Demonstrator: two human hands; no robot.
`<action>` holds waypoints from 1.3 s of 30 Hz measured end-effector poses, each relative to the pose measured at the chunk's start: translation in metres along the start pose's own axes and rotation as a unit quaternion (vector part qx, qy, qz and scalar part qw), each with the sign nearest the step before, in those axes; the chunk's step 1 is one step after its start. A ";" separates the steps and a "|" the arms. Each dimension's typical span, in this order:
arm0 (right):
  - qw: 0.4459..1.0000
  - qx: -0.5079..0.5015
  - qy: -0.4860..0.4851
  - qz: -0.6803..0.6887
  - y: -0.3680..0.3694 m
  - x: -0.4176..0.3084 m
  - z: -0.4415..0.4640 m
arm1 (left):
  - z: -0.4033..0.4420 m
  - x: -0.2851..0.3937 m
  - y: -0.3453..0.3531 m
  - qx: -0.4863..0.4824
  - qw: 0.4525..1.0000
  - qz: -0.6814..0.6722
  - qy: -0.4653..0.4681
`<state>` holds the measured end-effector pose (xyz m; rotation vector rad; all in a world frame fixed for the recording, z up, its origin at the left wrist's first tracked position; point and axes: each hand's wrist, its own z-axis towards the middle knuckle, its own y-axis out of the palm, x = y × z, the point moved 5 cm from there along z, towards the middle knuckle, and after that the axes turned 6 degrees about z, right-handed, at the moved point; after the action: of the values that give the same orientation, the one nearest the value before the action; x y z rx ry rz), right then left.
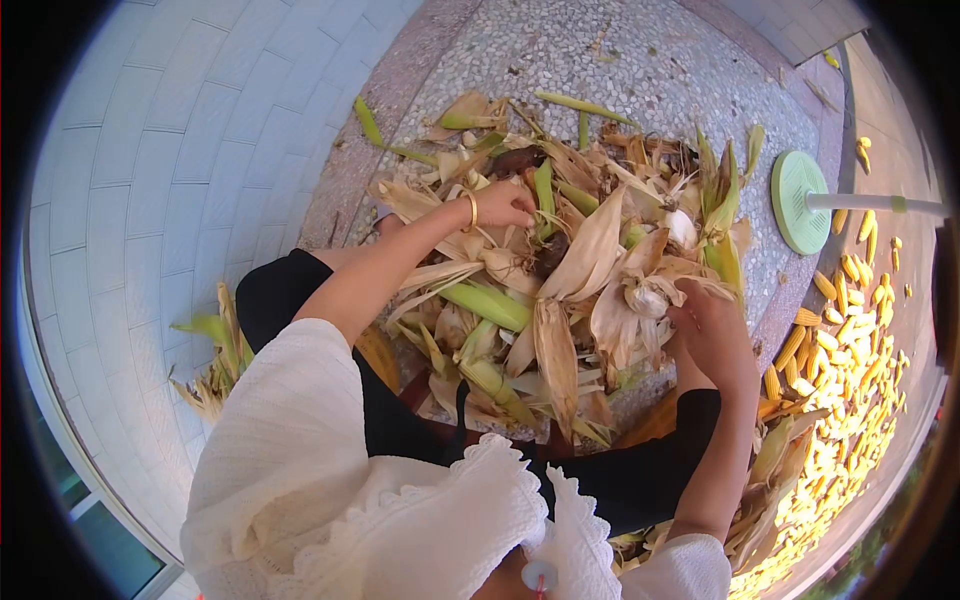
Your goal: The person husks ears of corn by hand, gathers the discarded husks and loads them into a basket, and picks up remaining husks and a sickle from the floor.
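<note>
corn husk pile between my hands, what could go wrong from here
The yellow bracelet above the left hand sits close to the dry leaves, so it could snag on one.
The husk pile is deep and tangled, so an ear might be overlooked underneath.
Green strips lie loose on the speckled floor, so someone stepping there could slip.

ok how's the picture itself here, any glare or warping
In the head view, strong wide-angle warping: the tiled wall bows and black closes in around the edges; in the head view, glare at right, where sunlit corn cobs wash out in places; in the head view, the husk pile, left hand and right hand sit in softer shade.
</note>
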<state>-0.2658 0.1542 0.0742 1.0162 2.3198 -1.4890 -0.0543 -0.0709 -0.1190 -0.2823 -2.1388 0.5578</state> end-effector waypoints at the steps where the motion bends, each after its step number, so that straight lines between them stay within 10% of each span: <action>1: 1.000 0.007 -0.007 0.010 0.000 -0.002 -0.001 | 0.015 -0.018 -0.024 0.069 0.996 0.003 -0.060; 10: 0.999 -0.032 0.013 0.009 0.009 0.007 0.019 | 0.122 -0.176 -0.025 0.216 0.948 0.113 -0.205; 17: 1.000 -0.006 -0.007 -0.004 0.007 0.009 0.014 | 0.091 -0.150 -0.059 0.155 0.973 0.078 -0.155; 25: 0.999 0.014 -0.034 0.002 0.012 0.019 0.010 | -0.043 0.034 -0.131 0.152 0.953 -0.253 -0.068; 35: 0.961 0.208 -0.163 0.082 -0.005 -0.004 0.016 | -0.260 0.264 -0.207 0.377 0.877 0.064 0.291; 39: 0.910 0.262 -0.295 0.127 -0.005 -0.040 0.004 | -0.316 0.283 -0.232 0.400 0.870 0.021 0.287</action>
<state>-0.2404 0.1317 0.0959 0.7725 1.3523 -2.0013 0.0368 -0.0717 0.3556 -0.0107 -1.1948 1.1634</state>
